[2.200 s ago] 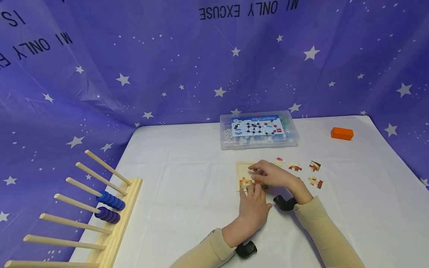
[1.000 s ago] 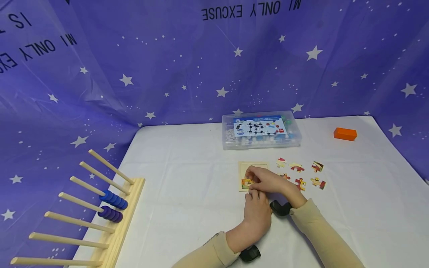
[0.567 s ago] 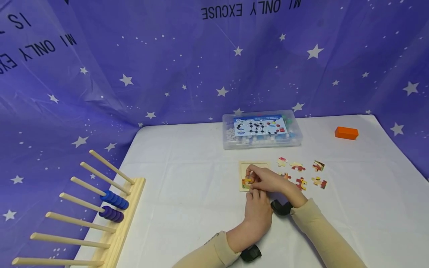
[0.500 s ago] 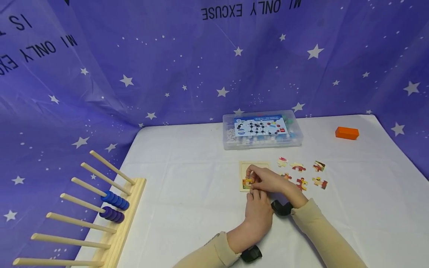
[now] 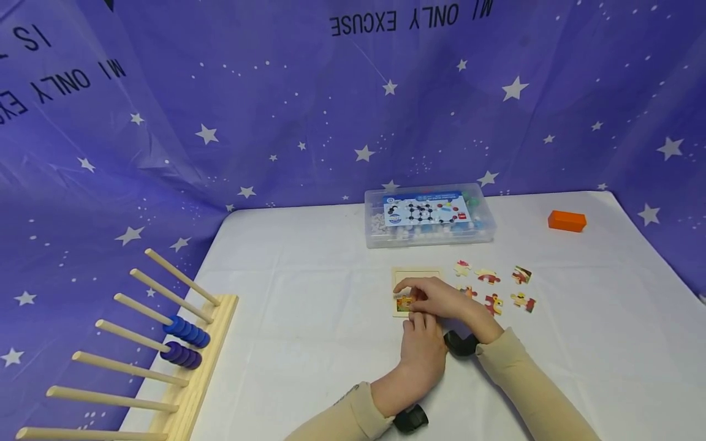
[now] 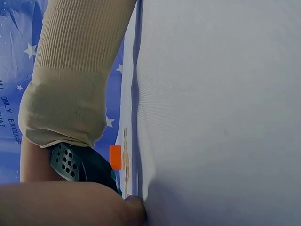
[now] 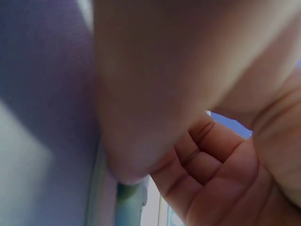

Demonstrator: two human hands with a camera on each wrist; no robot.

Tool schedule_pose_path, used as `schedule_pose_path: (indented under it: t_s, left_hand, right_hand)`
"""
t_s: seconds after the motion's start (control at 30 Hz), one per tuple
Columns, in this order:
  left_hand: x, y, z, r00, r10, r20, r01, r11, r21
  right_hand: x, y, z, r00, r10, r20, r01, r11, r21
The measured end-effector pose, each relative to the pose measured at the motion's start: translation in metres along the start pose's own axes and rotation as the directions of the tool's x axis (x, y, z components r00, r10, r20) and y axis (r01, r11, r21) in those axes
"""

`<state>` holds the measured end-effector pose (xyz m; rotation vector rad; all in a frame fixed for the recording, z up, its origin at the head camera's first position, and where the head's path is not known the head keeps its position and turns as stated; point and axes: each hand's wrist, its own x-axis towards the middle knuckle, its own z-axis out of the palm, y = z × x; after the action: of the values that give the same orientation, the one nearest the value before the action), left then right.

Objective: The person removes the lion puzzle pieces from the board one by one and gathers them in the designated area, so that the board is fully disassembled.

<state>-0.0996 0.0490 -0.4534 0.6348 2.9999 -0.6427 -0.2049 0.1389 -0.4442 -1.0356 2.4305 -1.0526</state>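
The purple curtain (image 5: 309, 135) hangs behind my white table (image 5: 298, 355), where the rack (image 5: 206, 355) stands at left and the clear case (image 5: 430, 214) lies at the far side. My right hand (image 5: 441, 298) is over the frame (image 5: 413, 269), forefinger stretched out, and the fingers of my left hand (image 5: 421, 352) sit bent and close together by its near edge; whether either grips anything I cannot tell. The frame lies nearer me than the case, the orange block (image 5: 567, 222) well off right, six loose pieces (image 5: 488, 277) right of the frame.
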Motion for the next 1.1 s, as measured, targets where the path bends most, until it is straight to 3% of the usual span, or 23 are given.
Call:
schedule_pose_path:
  t_s: [0.63, 0.9, 1.1]
  left_hand:
    - [0.000, 0.000, 0.002, 1.000, -0.009, -0.023, 0.009, 1.000, 0.001]
    - [0.000, 0.000, 0.004, 0.998, -0.025, -0.055, 0.025, 1.000, 0.002]
    - [0.000, 0.000, 0.002, 0.998, -0.014, -0.056, 0.015, 1.000, 0.016]
  right_hand:
    - [0.000, 0.003, -0.001, 0.999, -0.040, 0.015, 0.040, 0.999, 0.016]
    - [-0.002, 0.002, -0.009, 1.000, -0.019, 0.014, 0.017, 0.989, 0.150]
    - [-0.021, 0.003, -0.025, 0.999, 0.016, -0.036, -0.008, 0.981, 0.194]
